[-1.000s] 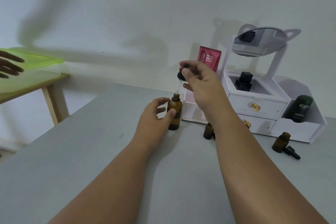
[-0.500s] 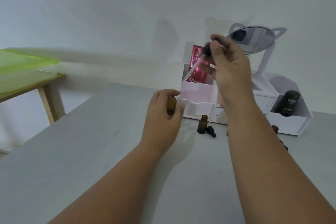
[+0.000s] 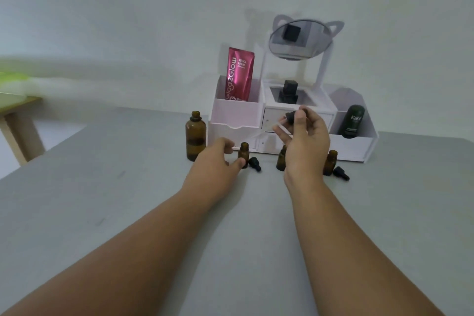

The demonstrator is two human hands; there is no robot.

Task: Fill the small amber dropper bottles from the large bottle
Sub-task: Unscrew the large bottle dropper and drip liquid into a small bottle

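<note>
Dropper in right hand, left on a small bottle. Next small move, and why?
Probably lift the tip of the dropper over the mouth of the small amber bottle that the left hand steadies. The right hand holds the dropper slanted, its tip beside the bottle's neck, not yet inside; the mouth is open.

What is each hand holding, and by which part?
Right hand pinches the dropper by its black bulb; left hand grips a small amber bottle by its lower body.

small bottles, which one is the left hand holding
The leftmost bottle, beside the large bottle: the left hand pinches it. The middle bottle and right bottle stand ungripped; the right hand holds a dropper.
</note>
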